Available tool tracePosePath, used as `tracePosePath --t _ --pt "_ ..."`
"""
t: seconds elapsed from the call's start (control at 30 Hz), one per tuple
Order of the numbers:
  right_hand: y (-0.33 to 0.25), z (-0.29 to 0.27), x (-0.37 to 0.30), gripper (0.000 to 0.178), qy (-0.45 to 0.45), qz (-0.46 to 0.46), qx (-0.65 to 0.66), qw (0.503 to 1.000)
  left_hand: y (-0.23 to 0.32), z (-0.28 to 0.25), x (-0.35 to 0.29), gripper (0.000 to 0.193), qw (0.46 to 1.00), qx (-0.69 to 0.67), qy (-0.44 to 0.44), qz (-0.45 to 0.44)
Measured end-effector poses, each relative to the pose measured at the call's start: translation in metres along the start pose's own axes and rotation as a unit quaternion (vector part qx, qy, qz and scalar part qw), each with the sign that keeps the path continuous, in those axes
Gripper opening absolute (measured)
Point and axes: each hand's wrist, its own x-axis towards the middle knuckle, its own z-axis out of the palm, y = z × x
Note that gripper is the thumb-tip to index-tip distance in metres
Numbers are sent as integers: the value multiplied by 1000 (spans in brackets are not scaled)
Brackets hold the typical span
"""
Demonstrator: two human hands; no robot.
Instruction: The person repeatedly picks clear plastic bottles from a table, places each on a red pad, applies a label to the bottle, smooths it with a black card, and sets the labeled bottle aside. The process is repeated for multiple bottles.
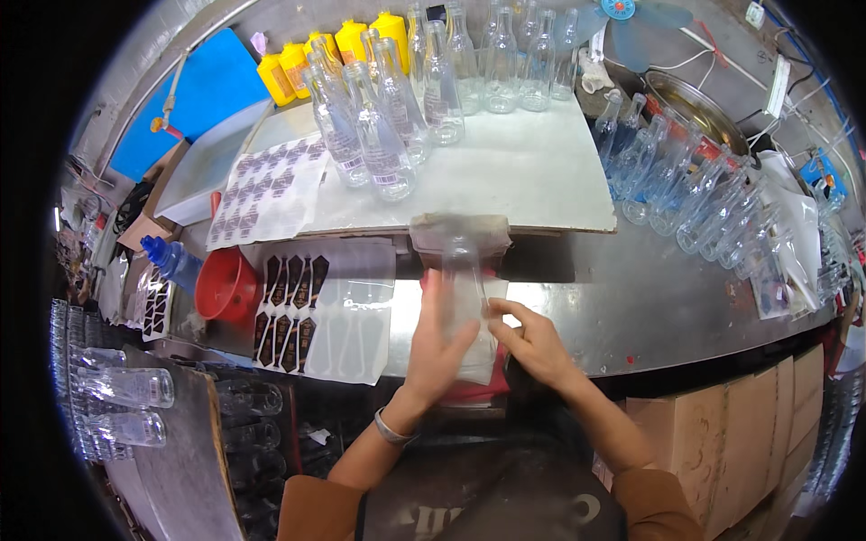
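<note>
A clear glass bottle [463, 261], smeared by motion, lies between my hands on a pale padded rest [442, 232]. Along its left side my left hand [435, 347] is stretched out, thumb spread toward the bottle; the fingertips are blurred. My right hand [534, 344] has its fingers bent in, thumb and forefinger at the bottle's right edge. Beneath is a whitish cloth or sheet [476, 365] over something red. Left of my hands lies a label sheet [350, 316], with dark, bow-tie-like labels on its left part and bare backing on its right.
Labelled bottles [386, 153] stand on the white raised board [514, 176], beside printed label sheets [266, 194]. Yellow bottles [350, 41] line the back. More glass bottles [672, 180] lean at right. A red cup [227, 287] stands left; cardboard boxes [699, 437] are lower right.
</note>
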Motion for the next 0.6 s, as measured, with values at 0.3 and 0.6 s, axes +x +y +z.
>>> tracePosePath --t 0.3,0.6 --pt "-25 7 -25 45 17 -41 -17 999 21 -20 -23 119 930 318 -104 154" --pt "-19 5 -21 38 61 -34 22 997 7 -17 -25 112 905 385 3 183"
